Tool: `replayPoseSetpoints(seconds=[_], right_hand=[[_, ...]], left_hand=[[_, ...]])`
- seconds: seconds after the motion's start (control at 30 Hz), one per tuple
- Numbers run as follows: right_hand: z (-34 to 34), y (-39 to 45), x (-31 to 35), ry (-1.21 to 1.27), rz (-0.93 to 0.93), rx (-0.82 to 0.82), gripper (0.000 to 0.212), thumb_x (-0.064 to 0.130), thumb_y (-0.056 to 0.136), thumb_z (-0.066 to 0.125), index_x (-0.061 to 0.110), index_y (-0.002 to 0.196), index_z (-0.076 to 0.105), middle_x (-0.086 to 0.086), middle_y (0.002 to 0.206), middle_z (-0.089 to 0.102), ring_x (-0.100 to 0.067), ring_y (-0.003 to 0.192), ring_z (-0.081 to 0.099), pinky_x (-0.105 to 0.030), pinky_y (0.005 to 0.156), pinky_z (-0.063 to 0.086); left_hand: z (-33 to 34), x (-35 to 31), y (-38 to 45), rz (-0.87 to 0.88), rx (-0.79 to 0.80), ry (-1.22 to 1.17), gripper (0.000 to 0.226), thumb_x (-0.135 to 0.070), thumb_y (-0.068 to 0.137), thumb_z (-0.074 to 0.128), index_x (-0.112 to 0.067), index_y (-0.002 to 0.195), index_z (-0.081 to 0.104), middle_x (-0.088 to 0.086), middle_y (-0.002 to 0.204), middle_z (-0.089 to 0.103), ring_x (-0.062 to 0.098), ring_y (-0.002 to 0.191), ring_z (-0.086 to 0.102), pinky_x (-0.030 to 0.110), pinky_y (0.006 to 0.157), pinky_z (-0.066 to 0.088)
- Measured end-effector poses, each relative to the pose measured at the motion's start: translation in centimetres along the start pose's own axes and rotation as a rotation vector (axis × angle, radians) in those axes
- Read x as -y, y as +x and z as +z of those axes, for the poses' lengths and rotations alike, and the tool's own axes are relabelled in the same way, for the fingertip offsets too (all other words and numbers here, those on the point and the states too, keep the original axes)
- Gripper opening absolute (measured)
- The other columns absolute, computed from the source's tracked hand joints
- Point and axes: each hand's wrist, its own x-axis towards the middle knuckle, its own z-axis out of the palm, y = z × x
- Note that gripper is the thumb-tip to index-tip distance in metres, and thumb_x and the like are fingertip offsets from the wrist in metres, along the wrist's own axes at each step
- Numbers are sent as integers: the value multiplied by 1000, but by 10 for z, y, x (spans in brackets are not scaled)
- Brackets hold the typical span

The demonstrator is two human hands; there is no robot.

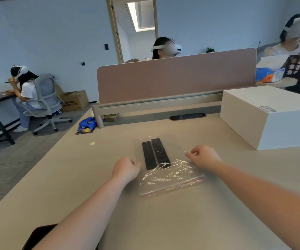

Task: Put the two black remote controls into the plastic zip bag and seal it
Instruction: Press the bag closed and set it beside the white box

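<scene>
Our left hand [126, 167] and right hand [204, 156] rest on the counter [181, 222], each with fingers curled and pinching a side edge of the clear plastic zip bag [171, 175]. The two black remote controls [155, 153] lie side by side between our hands, long axes pointing away from us, seemingly inside the bag's far end, though the film makes that hard to confirm. The red-striped zip strip [172, 186] runs crosswise nearer us than both hands, about equally reachable. We judge sealing comes next: both hands must draw back to it.
</scene>
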Motion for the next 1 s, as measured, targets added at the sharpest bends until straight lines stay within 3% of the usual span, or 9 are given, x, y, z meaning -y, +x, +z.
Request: replayPoseSetpoints(seconds=[0.07, 0.17, 0.27, 0.33, 0.4, 0.5, 0.6, 0.9, 1.0], right_hand=[[2, 9, 6, 9, 45, -1, 46, 43, 91, 56, 3, 112, 65, -13, 107, 71, -27, 98, 66, -33, 86, 52], [8, 22, 10, 21, 77, 33, 42, 45, 87, 61, 4, 83, 70, -10, 76, 71, -24, 69, 65, -35, 74, 56], [18, 33, 10, 57, 92, 61, 20, 27, 85, 68, 13, 73, 60, -6, 76, 66, -22, 69, 62, -32, 68, 54], [22, 38, 10, 23, 81, 27, 12, 16, 86, 63, 14, 76, 57, -7, 83, 64, -26, 79, 63, -35, 75, 56], [22, 41, 7, -22, 84, -32, 6, 14, 87, 57, 15, 81, 56, -8, 87, 64, -27, 81, 61, -36, 79, 56], [18, 46, -4, -55, 89, -105, 7, 16, 88, 54, 17, 81, 53, -10, 92, 67, -30, 87, 62, -36, 81, 54], [7, 52, -20, -103, 102, -172, 8, 17, 89, 52, 17, 81, 52, -10, 93, 68, -32, 92, 63, -36, 78, 53], [-40, 100, -65, -207, 235, -325, 17, 5, 89, 46, 6, 101, 58, -12, 95, 62, -29, 80, 52, -31, 68, 43], [-55, 119, -70, -231, 258, -370, 20, 1, 89, 44, 6, 103, 58, -14, 103, 63, -32, 88, 59, -32, 69, 44]], left_hand=[[3, -6, 8, -50, 11, -56, 33, -39, 86, 58, -19, 61, 50, 5, 73, 58, 28, 71, 53, 28, 66, 40], [9, -13, 18, -112, 50, -159, 30, -40, 82, 64, -14, 68, 60, 9, 71, 60, 31, 68, 57, 29, 64, 41], [19, -12, 29, -191, 10, -283, 34, -30, 79, 65, 3, 87, 66, 23, 85, 70, 37, 89, 67, 29, 61, 38], [24, -15, 33, -198, -21, -296, 25, -20, 81, 57, 2, 90, 64, 23, 97, 68, 37, 94, 65, 29, 63, 37], [29, -21, 40, -145, -39, -294, 14, -18, 83, 57, -15, 70, 61, 15, 87, 68, 32, 81, 61, 28, 67, 39], [40, -37, 50, -43, -76, -285, 36, -18, 85, 62, -20, 55, 41, 1, 64, 53, 26, 71, 50, 29, 66, 37], [58, -59, 58, 45, -90, -308, 36, -15, 87, 62, -17, 57, 42, -4, 59, 45, 25, 69, 48, 29, 64, 35], [115, -142, 91, 149, -84, -431, 16, -14, 87, 62, -4, 75, 59, 5, 73, 57, 25, 72, 51, 29, 66, 36], [129, -164, 108, 159, -51, -440, 18, -14, 87, 61, -7, 72, 55, 7, 76, 57, 26, 73, 50, 30, 67, 36]])
